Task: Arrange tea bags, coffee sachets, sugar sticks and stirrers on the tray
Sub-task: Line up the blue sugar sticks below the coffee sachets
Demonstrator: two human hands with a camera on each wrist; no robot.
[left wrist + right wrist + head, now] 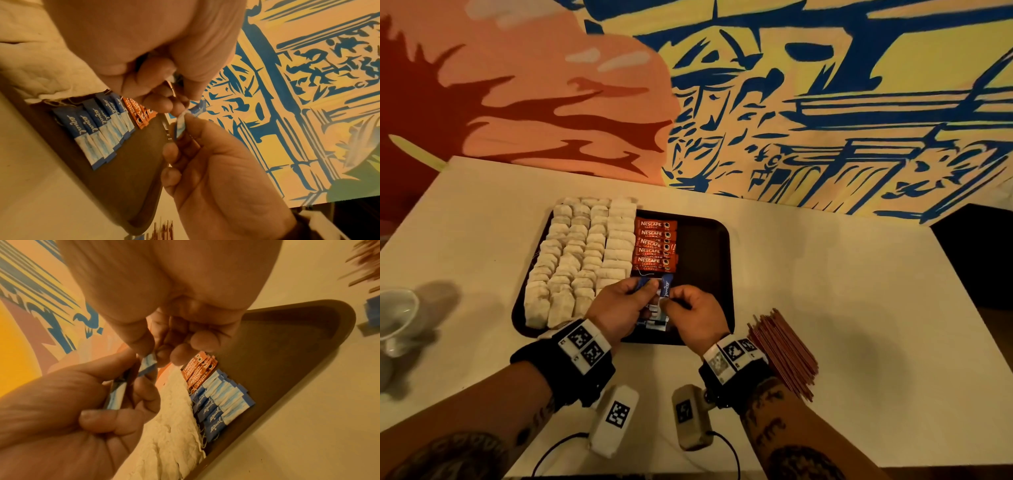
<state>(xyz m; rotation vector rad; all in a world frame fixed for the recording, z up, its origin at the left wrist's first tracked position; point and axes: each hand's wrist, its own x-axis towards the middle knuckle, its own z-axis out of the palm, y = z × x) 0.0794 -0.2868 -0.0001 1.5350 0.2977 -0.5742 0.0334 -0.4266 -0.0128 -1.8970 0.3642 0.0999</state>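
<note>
Hovering together over the near middle of the dark tray, just above a row of blue sugar sticks already lying there. Clutching a small bunch of those blue-and-white sticks in the left hand, fingers curled round them; pinching the end of one held stick between thumb and fingertip of the right hand, remaining fingers curled loosely — the two hands nearly touching at the stick.

Filling the tray's left half: white tea bags overlapping in four columns, running from the far rim to the near one. Sitting just right of them, toward the far side, five red coffee sachets stacked in an overlapping column, with the laid sugar sticks directly below, nearer the person. Leaving the tray's right portion showing bare dark base.

Resting on the pale surface well right of the tray, beside the right wrist — a heap of reddish-brown stirrers, untouched. Standing at the surface's left edge, a white cup. Looming behind, a painted wall in orange, yellow and blue.
</note>
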